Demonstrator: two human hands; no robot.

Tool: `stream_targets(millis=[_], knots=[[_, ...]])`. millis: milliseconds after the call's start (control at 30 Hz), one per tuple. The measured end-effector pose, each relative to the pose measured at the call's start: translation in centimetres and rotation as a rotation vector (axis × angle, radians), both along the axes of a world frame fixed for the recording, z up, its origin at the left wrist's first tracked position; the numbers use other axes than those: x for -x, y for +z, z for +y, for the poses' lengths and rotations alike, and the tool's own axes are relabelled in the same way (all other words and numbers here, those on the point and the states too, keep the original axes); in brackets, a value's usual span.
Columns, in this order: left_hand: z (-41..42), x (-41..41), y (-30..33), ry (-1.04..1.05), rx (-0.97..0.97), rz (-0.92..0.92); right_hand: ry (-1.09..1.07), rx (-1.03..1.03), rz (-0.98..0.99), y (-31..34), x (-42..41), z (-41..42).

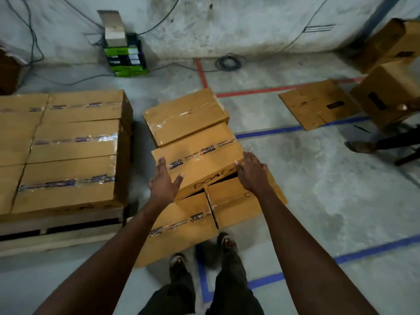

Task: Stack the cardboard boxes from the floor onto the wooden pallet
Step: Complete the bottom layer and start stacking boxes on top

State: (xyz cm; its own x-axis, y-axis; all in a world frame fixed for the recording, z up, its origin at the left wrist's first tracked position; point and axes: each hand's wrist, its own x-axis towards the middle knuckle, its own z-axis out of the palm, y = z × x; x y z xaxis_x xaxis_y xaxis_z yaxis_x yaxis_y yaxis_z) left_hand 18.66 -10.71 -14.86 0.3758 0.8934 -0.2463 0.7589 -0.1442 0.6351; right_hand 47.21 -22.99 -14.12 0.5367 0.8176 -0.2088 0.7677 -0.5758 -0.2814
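Hands, left and right, are flanking the raised box, fingers spread and gripping nothing yet; it is perching askew and risks sliding off.

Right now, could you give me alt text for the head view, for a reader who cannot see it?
A person's left hand and right hand, fingers straight, are at the two ends of a taped cardboard box lying atop other boxes on the floor. To the left, a wooden pallet already carries a layer of boxes; a flattened carton lies further right.
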Motion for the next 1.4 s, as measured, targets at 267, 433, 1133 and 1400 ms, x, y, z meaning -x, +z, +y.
stream_targets(millis=[267,433,1133,1400], knots=[[3.9,-4.5,-10.3,0.211,0.03,0.027,0.086,0.039,0.068,-11.5,-11.4,8.5],[6.8,-6.7,-19.6,0.328,0.082,0.083,0.122,0.076,0.054,-20.0,-15.8,12.4],[9.6,-6.3,-39.2,0.672,0.302,-0.107,-0.287,0.139,0.431,-39.5,-23.6,19.0],[9.3,-5.7,-39.8,0.666,0.238,-0.201,-0.321,0.112,0.516,-42.1,-25.7,19.1]])
